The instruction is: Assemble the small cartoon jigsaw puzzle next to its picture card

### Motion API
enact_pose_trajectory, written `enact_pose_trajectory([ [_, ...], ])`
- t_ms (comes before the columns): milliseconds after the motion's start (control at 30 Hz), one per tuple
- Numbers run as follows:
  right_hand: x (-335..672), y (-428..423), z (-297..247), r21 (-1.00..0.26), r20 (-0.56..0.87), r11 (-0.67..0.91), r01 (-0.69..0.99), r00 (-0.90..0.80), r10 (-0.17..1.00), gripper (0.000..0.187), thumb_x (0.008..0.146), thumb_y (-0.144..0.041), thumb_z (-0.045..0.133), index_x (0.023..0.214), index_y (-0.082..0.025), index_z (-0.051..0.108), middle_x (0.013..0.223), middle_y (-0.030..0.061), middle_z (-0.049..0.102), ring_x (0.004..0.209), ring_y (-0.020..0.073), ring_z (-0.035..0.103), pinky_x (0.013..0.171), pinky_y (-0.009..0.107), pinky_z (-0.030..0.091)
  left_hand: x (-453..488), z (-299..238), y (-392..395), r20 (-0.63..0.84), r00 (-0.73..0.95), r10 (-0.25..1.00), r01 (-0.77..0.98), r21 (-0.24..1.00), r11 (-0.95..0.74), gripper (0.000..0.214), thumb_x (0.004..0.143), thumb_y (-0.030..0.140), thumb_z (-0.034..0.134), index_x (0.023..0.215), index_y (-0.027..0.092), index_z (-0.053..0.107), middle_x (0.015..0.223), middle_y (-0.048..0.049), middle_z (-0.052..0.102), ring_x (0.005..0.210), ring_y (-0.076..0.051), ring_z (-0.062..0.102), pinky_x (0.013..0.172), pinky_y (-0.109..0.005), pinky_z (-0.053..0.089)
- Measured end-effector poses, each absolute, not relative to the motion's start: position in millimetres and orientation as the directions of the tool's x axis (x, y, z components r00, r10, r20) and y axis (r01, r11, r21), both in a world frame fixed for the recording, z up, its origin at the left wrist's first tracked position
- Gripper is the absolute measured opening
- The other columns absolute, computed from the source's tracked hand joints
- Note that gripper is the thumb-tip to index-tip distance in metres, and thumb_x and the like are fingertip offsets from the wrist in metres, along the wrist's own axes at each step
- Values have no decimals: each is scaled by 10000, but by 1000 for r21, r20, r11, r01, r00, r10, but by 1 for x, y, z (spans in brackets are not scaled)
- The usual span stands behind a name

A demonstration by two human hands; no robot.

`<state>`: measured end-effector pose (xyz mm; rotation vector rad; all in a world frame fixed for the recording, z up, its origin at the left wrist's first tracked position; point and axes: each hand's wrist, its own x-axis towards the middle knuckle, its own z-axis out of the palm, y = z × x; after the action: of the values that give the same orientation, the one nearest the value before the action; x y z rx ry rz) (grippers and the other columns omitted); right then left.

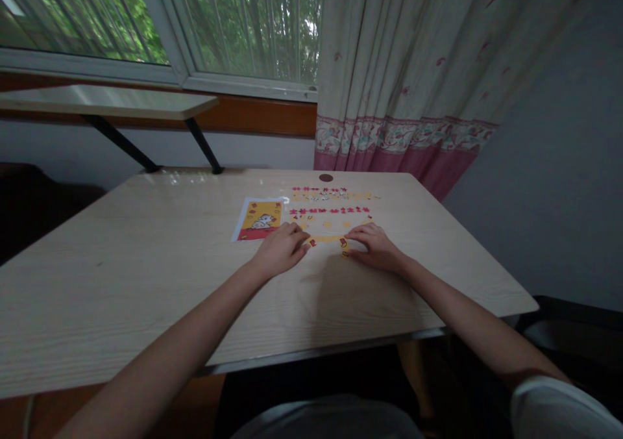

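Observation:
A short row of joined yellow jigsaw pieces (327, 238) lies flat on the table in front of me. At its left end, by a piece with a red mark (313, 243), my left hand (282, 250) rests with thumb and forefinger curled against the edge. My right hand (376, 247) has its thumb and forefinger on the pieces at the right end (344, 243), which run down toward me. Beyond the hands lie rows of loose pieces, red ones (331, 211) and yellow and white ones (331, 195). Partly behind my left hand is a printed picture (257, 219) of a white cartoon animal on yellow and red.
The pale wooden table (146, 283) has a dark round cap (326, 178) near its back edge. A raised shelf (107, 100) on black legs stands at the back left. Behind are a window (243, 30) and a patterned curtain (389, 69). A dark chair (574, 335) is at the right.

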<state>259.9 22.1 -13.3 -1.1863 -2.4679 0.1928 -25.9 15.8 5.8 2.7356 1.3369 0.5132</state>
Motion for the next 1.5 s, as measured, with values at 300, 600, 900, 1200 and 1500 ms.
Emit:
enact_pose_trajectory([
  [300,259,21,-12,-294,282,633,716,-567,774,411,815,-466,603,1151,-229,630,1127,82,631,1064,235,523,908,397,360,-26,7,16,258,574,777,762,178,-622,283,909,328,445,1055,172,631,968,-90,561,925,-226,531,819,-366,452],
  [600,260,23,-14,-303,276,624,720,-560,781,428,820,-505,584,1157,-242,619,1136,78,630,1074,237,518,923,413,354,-28,6,16,263,582,769,758,167,-631,310,917,367,431,1081,170,605,1000,-96,582,947,-238,531,825,-372,445],
  [900,289,40,6,-269,387,520,811,-404,829,286,854,-418,542,1024,-229,672,1068,76,657,1019,251,546,891,414,376,-49,10,34,312,392,865,900,65,-431,327,910,369,408,1022,167,639,949,-112,570,928,-274,519,792,-386,430],
  [1200,327,81,10,-177,377,366,913,-281,883,266,851,-386,523,942,-209,700,991,75,693,960,262,568,878,421,387,-52,7,38,279,414,867,898,31,-439,311,896,340,418,1051,192,644,948,-103,552,914,-257,510,823,-390,424],
  [1500,341,78,-18,-235,348,369,900,-276,896,269,851,-356,508,955,-201,702,933,65,698,875,223,597,805,371,439,-54,10,34,317,390,864,905,41,-424,303,880,342,429,967,170,663,935,-109,574,907,-265,515,807,-397,436],
])
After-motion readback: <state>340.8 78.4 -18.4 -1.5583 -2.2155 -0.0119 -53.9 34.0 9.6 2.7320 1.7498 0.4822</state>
